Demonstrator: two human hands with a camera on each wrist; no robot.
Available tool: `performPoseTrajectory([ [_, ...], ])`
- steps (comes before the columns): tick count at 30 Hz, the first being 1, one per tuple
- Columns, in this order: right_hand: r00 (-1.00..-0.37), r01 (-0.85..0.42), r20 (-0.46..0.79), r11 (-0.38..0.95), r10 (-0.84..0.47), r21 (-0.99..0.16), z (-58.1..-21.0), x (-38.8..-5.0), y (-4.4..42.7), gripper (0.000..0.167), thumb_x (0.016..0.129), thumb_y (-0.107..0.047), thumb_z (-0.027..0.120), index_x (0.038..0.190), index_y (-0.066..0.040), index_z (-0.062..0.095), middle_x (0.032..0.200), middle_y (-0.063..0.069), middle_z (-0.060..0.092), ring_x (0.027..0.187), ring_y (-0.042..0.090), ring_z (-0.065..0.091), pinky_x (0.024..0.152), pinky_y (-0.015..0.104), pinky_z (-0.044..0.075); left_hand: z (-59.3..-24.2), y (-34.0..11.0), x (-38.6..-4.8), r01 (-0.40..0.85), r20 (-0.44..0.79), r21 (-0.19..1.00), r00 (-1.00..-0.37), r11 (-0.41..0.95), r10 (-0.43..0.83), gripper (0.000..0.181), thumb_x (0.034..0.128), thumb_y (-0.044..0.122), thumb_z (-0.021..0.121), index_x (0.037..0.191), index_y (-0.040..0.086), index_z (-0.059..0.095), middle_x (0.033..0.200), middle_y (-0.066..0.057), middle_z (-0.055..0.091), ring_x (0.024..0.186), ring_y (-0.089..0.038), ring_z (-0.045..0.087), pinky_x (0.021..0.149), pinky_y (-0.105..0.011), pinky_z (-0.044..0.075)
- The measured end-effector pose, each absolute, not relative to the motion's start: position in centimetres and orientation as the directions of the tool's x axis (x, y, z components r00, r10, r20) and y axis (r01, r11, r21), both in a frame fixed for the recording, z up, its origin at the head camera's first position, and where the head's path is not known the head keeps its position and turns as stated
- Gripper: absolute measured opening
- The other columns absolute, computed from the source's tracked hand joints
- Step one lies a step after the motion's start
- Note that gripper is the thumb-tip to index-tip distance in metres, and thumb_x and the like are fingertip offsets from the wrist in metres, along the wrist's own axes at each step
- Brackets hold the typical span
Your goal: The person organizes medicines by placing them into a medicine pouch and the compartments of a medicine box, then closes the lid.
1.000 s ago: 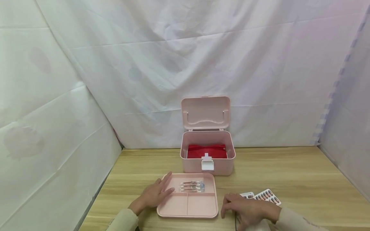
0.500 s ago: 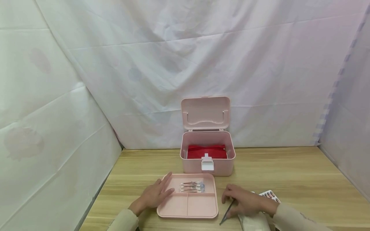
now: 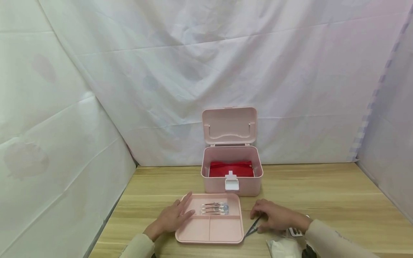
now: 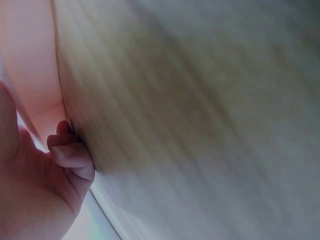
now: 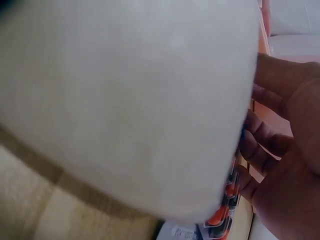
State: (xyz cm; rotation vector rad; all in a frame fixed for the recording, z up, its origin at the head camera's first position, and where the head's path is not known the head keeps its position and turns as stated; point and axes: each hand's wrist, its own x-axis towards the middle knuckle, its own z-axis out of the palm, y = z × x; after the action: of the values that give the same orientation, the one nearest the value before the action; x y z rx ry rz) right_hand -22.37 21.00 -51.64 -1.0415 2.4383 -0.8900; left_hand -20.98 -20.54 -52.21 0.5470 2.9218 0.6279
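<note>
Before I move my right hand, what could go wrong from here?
Two risks, as I judge it. The tips of the dark tweezers in your right hand lie right by the near right corner of the pink tray, so they might catch its rim. Also, your right sleeve and wrist partly hide a blister pack, and a white packet lies close by, so a low sweep could drag either one along.
</note>
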Motion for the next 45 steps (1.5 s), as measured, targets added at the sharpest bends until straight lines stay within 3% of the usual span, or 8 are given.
performPoseTrajectory([
  [19,-0.683,-0.483,-0.056,0.508,-0.728,-0.713,-51.5,-23.8,22.4,0.026,0.082,-0.036,0.08,0.1,-0.021,0.069,0.096,-0.009,0.059,0.09,0.007,0.047,0.076,0.025,0.04,-52.4,-20.8,-21.1,0.329,-0.014,0.405,-0.931,0.853,0.365,0.07,0.0995,0.055,0.047,0.158,0.02,0.027,0.089,0.0,0.048,0.057,-0.013,0.042,0.055,-0.029,0.037],
  [29,-0.664,-0.497,-0.072,0.511,-0.744,-0.701,-51.5,-24.0,22.3,0.022,0.08,-0.038,0.081,0.091,-0.025,0.067,0.088,-0.012,0.057,0.085,0.004,0.047,0.073,0.024,0.039,-52.6,-20.8,-21.2,0.329,-0.014,0.403,-0.931,0.854,0.365,0.071,0.0997,0.054,0.047,0.158,0.021,0.026,0.088,0.0,0.046,0.057,-0.013,0.041,0.055,-0.029,0.035],
  [36,-0.651,-0.456,-0.097,0.49,-0.753,-0.743,-51.4,-24.0,22.3,0.022,0.082,-0.034,0.08,0.095,-0.023,0.068,0.086,-0.009,0.06,0.08,0.005,0.052,0.071,0.023,0.044,-52.8,-20.9,-21.2,0.324,-0.021,0.398,-0.932,0.858,0.361,0.071,0.0998,0.056,0.045,0.158,0.022,0.025,0.088,0.001,0.046,0.057,-0.012,0.041,0.055,-0.028,0.035],
  [45,-0.631,-0.456,-0.058,0.431,-0.774,-0.779,-51.5,-24.0,22.6,0.019,0.087,-0.029,0.076,0.101,-0.016,0.076,0.087,-0.012,0.065,0.079,0.0,0.054,0.069,0.022,0.047,-52.6,-20.8,-21.2,0.303,-0.045,0.41,-0.935,0.86,0.351,0.072,0.0988,0.059,0.045,0.158,0.023,0.025,0.095,-0.005,0.052,0.062,-0.015,0.045,0.06,-0.035,0.041],
])
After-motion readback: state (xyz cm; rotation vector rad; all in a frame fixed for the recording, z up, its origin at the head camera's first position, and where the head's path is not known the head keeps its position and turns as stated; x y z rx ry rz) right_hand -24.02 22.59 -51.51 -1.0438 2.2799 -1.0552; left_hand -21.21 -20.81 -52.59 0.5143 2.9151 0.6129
